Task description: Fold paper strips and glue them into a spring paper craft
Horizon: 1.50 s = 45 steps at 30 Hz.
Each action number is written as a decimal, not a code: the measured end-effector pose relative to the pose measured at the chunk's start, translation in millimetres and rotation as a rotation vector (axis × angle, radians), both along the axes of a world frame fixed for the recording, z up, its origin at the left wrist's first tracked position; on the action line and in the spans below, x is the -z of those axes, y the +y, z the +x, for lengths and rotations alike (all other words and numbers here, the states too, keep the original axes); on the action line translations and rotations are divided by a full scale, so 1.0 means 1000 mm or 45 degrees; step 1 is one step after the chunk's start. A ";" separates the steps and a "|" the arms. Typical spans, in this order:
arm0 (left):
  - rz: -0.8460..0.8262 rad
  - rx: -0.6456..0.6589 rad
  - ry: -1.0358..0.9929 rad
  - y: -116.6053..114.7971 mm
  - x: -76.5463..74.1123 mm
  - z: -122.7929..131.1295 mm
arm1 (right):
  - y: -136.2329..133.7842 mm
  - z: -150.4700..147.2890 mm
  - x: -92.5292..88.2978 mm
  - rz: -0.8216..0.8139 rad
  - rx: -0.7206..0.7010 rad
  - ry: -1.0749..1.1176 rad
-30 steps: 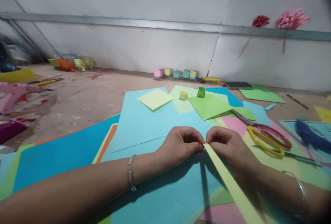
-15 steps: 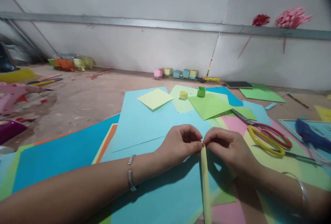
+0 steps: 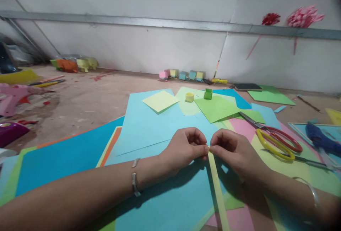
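Note:
A narrow pale-yellow paper strip [image 3: 218, 192] hangs toward me, its far end pinched between both hands. My left hand [image 3: 186, 147] grips that end with thumb and forefinger. From the other side, my right hand [image 3: 236, 151] pinches the same end, the two sets of fingertips nearly touching. The exact fold at the tip is hidden by the fingers. Below them lies a light-blue paper sheet [image 3: 160, 202]. Just beyond the hands sit a small yellow paper ring [image 3: 189, 97], a small green paper box [image 3: 208, 94], a pale-yellow square [image 3: 161, 101] and a green paper sheet [image 3: 217, 108].
Scissors [image 3: 277, 142] with red and yellow handles lie right of my right hand. A blue glue gun [image 3: 322, 138] is farther right, a pink glue gun [image 3: 13, 97] at far left. Small paper cubes [image 3: 183, 75] and a phone [image 3: 247, 87] line the wall.
The strip's near end has swung to the right, and it now slants more. Both hands keep their pinch at nearly the same spot; the view has shifted slightly.

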<state>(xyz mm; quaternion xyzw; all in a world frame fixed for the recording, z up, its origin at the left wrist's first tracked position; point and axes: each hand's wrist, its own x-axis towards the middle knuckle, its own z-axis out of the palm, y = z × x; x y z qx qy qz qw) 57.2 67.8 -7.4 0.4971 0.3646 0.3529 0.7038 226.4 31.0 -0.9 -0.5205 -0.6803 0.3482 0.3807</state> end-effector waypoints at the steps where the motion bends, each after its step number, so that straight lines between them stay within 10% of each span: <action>1: -0.044 -0.021 -0.007 0.001 0.000 0.000 | 0.001 0.002 0.001 0.093 -0.029 -0.036; 9: -0.151 -0.106 -0.086 0.006 0.001 -0.001 | 0.007 0.007 0.008 0.706 -0.189 -0.298; 30: 0.169 -0.024 0.089 0.002 0.003 -0.001 | 0.004 0.003 0.002 -0.301 0.009 0.259; 45: 0.161 -0.015 0.223 0.004 0.004 -0.005 | -0.006 -0.002 0.007 0.203 0.090 -0.045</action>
